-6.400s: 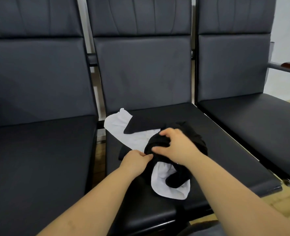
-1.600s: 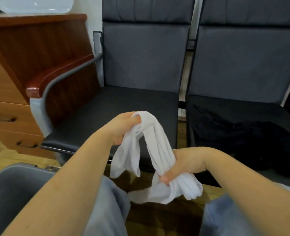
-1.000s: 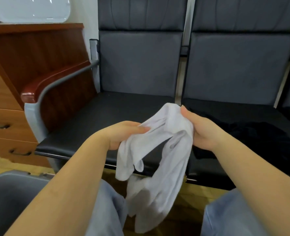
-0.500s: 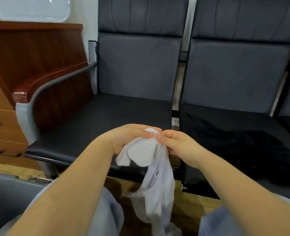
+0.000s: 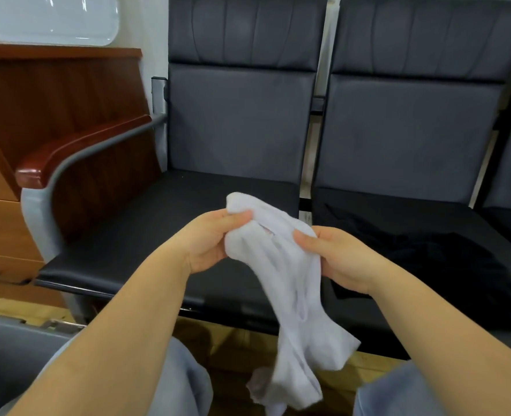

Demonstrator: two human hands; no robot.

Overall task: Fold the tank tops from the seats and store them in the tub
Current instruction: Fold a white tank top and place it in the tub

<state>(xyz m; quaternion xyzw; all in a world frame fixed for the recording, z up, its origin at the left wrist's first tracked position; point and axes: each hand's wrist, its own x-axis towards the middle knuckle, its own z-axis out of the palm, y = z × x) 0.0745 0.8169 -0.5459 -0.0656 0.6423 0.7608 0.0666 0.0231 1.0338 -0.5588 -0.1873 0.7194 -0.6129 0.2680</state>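
Left hand [image 5: 209,244] grip pinches the top edge of the crumpled white cotton tank top [image 5: 287,283]; right hand [image 5: 335,256] grip pinches its right side. Garment hangs between the knees, before the seats. Black tank top [image 5: 446,265] lies on the dark padded seat [image 5: 398,217]. Grey plastic tub [image 5: 11,352] lower left.

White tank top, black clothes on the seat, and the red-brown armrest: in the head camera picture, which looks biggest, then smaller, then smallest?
1. Black clothes, though dark on dark, so edges are unsure.
2. White tank top, near the camera, so it may look bigger.
3. Red-brown armrest.
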